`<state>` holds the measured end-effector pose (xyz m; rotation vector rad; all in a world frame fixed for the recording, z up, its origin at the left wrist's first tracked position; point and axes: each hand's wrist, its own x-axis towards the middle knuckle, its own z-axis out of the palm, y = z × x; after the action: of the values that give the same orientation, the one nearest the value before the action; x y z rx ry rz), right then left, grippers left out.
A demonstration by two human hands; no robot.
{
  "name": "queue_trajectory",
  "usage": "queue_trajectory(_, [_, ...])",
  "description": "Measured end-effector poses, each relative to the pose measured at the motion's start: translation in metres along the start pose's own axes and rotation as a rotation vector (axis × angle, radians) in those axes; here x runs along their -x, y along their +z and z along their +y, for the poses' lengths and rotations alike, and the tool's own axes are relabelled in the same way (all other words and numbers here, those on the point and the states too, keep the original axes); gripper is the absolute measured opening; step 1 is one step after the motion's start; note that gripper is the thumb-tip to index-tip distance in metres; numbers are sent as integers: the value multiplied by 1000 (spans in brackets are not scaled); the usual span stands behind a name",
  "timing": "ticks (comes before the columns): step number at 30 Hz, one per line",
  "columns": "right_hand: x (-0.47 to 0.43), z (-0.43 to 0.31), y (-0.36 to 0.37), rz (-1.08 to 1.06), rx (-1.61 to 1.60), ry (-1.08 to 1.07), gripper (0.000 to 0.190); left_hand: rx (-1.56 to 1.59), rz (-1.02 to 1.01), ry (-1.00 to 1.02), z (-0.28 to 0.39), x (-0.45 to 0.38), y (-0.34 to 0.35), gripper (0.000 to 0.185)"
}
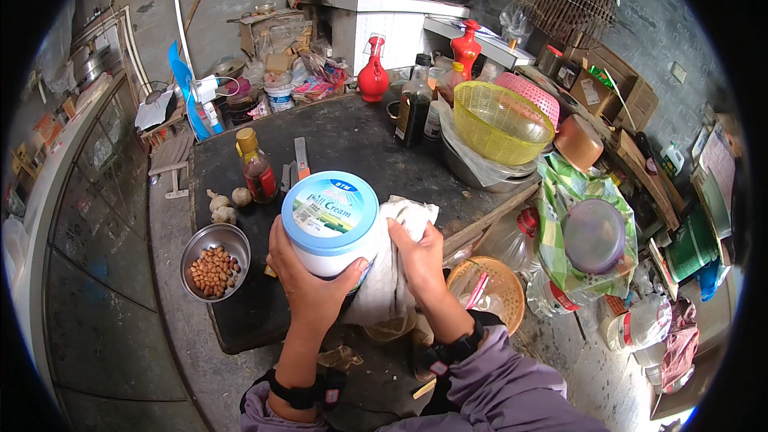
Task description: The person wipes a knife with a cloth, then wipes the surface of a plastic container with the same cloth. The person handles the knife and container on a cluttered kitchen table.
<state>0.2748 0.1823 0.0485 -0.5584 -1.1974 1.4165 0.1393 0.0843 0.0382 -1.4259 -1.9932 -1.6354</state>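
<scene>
My left hand (315, 288) grips a white plastic tub with a light blue lid (330, 204), its printed lid facing up, above the near part of the dark tabletop. A whitish cloth (379, 288) is bunched in my right hand (418, 252) and lies against the tub's right side. Left of the tub stand a metal bowl of peanuts (214, 270), several garlic bulbs (222, 204) and a sauce bottle with a yellow cap (257, 171). Behind the tub lies a knife or cutter with a grey and orange handle (301, 159); its near end is hidden.
The dark table (336, 126) holds a red vase-shaped bottle (374, 75), a dark sauce bottle (414, 105) and a yellow plastic colander (501, 126). A blue fan (189, 93) stands beyond its left edge. At the right are a woven basket (510, 297) and large plastic bottles (552, 297).
</scene>
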Motion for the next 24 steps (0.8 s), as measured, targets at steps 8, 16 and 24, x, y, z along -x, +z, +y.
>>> queue_trajectory(8, [24,-8,8,-85,521,-293,22,353,-36,-175,-26,-21,-17,104])
queue_trajectory(16, [7,-6,-5,-187,566,-533,21,830,-79,-253,-29,-16,14,103])
queue_trajectory(24, [-43,-7,-12,-41,-89,306,23,291,-78,-161,-20,-16,13,101])
